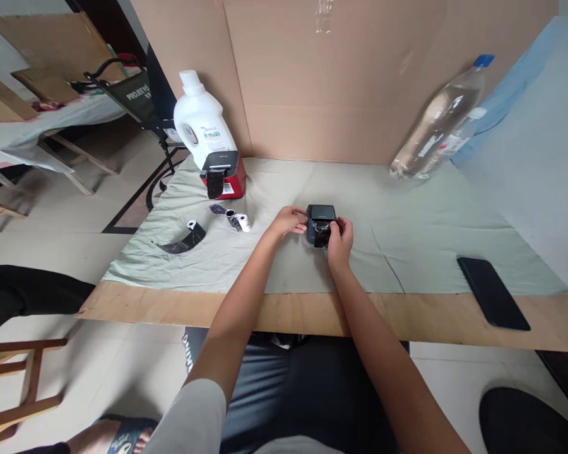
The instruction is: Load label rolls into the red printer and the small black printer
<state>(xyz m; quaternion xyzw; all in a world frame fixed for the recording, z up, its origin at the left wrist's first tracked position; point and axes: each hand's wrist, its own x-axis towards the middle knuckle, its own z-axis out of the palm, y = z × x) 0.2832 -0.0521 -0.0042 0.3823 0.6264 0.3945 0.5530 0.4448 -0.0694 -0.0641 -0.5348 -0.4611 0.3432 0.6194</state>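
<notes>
On the cloth-covered bench (137, 302), a black strip roll (189, 239) lies at the left, with small rolls (231, 217) near a red-sided device (227, 176) that stands in front of a white jug (201, 123). Right of these, the left hand (288, 222) is at the left side of a small dark device (320, 221), its fingers loosely extended and not closed around it. The right hand (341, 243) has its fingers grasping the device's right front, by a shiny black strip. Farther right are a clear bottle (438, 120) and a black phone (493, 293).
</notes>
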